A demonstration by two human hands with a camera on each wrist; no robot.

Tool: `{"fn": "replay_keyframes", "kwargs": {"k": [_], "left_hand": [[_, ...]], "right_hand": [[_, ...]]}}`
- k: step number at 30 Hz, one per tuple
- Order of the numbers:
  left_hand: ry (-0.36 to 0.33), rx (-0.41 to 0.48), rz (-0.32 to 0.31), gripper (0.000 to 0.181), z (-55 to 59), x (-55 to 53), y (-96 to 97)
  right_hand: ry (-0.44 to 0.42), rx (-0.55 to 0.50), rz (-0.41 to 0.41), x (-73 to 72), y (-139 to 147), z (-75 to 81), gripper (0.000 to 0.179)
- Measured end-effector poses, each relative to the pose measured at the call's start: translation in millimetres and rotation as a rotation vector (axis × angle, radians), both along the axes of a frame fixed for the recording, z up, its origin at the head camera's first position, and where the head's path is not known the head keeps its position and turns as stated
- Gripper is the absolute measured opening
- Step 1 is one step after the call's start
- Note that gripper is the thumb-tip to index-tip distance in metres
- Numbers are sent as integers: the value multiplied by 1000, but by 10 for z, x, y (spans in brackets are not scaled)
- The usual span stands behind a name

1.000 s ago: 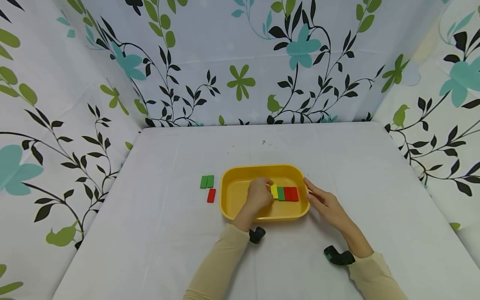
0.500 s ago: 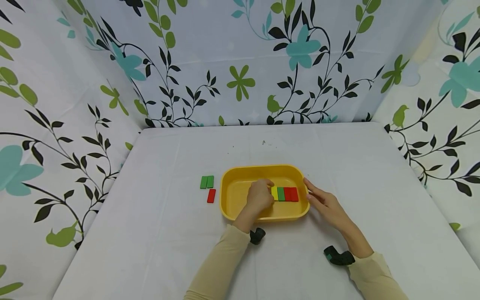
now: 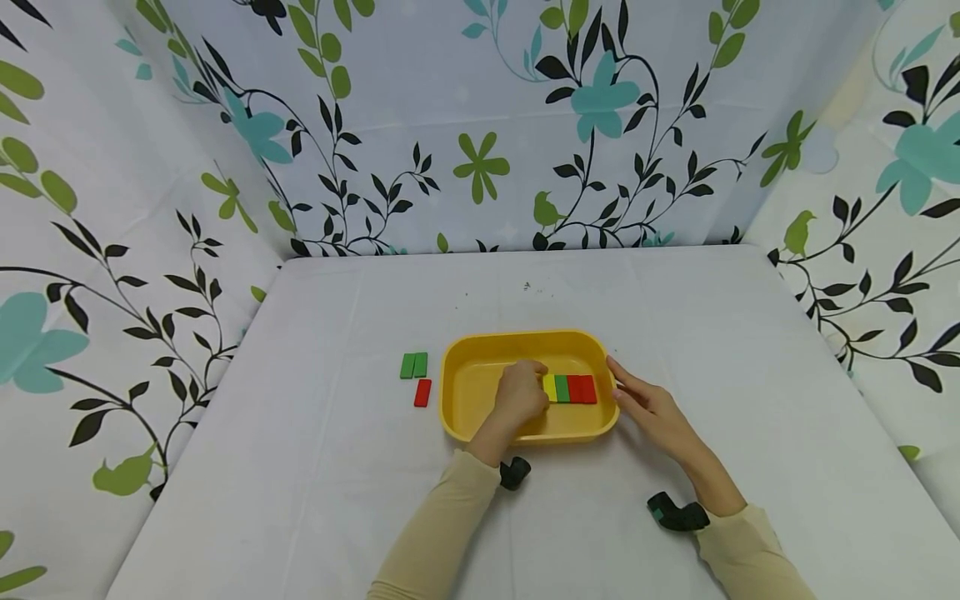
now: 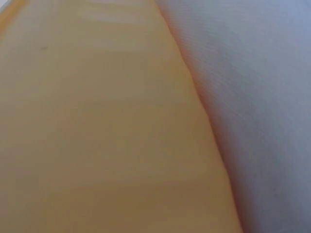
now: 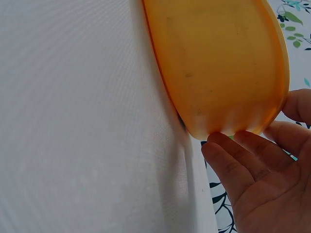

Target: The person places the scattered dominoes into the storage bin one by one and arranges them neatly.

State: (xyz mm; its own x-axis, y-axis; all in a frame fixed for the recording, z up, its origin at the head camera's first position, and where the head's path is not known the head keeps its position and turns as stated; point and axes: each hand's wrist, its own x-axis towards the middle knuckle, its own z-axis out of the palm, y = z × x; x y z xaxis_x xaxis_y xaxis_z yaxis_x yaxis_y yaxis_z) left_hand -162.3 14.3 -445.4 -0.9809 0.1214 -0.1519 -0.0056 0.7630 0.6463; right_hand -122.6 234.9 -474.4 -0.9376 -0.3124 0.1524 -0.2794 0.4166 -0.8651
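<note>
A yellow tray (image 3: 480,350) holds a row of flat rectangular tiles near its right end: two red tiles (image 3: 582,390), a green tile (image 3: 562,389) and a yellow tile (image 3: 551,388). My left hand (image 3: 520,392) reaches into the tray, fingers bent down, and holds the yellow tile at the row's left end. Its fingertips are partly hidden from the head view. The right hand (image 3: 651,408) touches the tray's right end from outside, fingers extended along the wall. In the right wrist view, those fingers (image 5: 252,150) rest against the tray's outer wall (image 5: 218,73); its inside is hidden.
Left of the tray, two green tiles (image 3: 413,365) lie side by side, with a red tile (image 3: 422,392) just below them. White cloth (image 3: 337,500) covers the table. Patterned curtains (image 3: 480,125) stand behind and along both sides.
The yellow tile has shifted slightly down into line with the row, with my left hand moving very little. My right hand stays against the tray.
</note>
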Motion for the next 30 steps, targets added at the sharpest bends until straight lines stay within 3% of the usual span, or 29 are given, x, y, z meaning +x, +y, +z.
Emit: {"fn": "replay_keyframes", "kwargs": {"k": [13, 17, 21, 25, 30], "left_hand": [[-15, -19, -3, 51, 41, 4, 9], [-16, -29, -12, 38, 39, -3, 11], [15, 12, -10, 37, 62, 20, -16], [108, 122, 5, 52, 157, 64, -115], [339, 288, 18, 50, 359, 84, -440]], "right_hand": [[-11, 9, -5, -4, 9, 15, 50], [-14, 1, -5, -5, 9, 27, 50], [-6, 0, -3, -5, 14, 10, 49], [6, -9, 4, 0, 17, -14, 49], [4, -22, 11, 5, 9, -5, 49]]}}
